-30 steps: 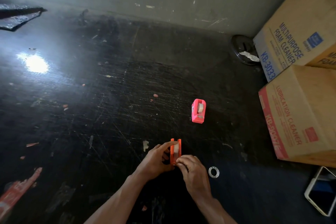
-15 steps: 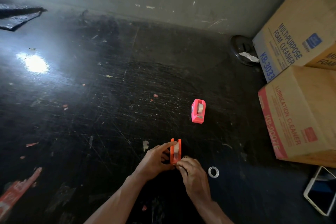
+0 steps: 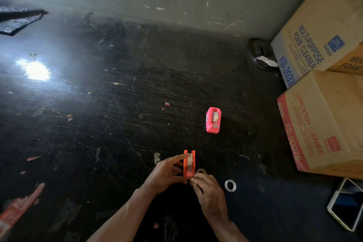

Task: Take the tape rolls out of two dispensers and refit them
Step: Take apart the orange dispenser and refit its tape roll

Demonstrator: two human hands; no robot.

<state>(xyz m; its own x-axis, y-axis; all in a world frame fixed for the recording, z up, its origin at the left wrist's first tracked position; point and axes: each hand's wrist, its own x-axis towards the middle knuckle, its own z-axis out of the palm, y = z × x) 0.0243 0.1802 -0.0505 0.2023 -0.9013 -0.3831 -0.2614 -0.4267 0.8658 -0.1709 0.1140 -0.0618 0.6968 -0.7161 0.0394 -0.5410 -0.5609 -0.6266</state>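
Observation:
An orange tape dispenser (image 3: 189,164) stands on the dark floor with a clear tape roll inside it. My left hand (image 3: 165,173) grips its left side, forefinger lying over the top of the roll. My right hand (image 3: 208,192) pinches at the dispenser's near end; what its fingertips hold is too small to tell. A pink dispenser (image 3: 213,120) with its roll in place stands apart, farther away to the right. A white ring-shaped tape core (image 3: 230,185) lies flat on the floor just right of my right hand.
Two cardboard boxes (image 3: 324,124) are stacked against the wall on the right. A phone (image 3: 345,203) lies at the lower right. A dark round object (image 3: 259,55) with a white scrap sits in the far corner. Red scraps (image 3: 17,210) litter the lower left.
My right hand has slid slightly down and right along the orange dispenser's near end. My left hand keeps its grip. The pink dispenser and the white core have not moved.

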